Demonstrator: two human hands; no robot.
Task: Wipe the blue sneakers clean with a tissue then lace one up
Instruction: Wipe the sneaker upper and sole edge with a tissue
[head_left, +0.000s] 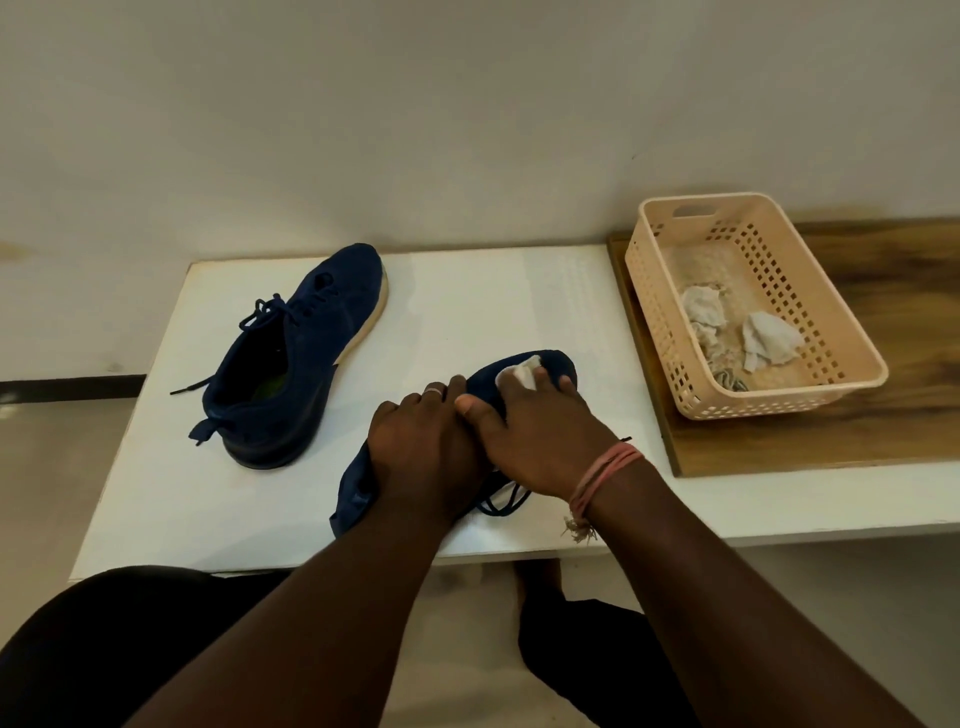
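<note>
Sneaker (550, 366) — toe toward far right.

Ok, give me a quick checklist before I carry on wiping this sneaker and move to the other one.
1. Tissue under the right hand, on the near sneaker's toe: ok.
2. Left hand steadying that sneaker: ok.
3. Tissue clean enough to keep using: cannot tell.
4. Far sneaker within reach on the white table: ok.
5. Far sneaker already wiped: cannot tell.
6. Basket for used tissues nearby: ok.
</note>
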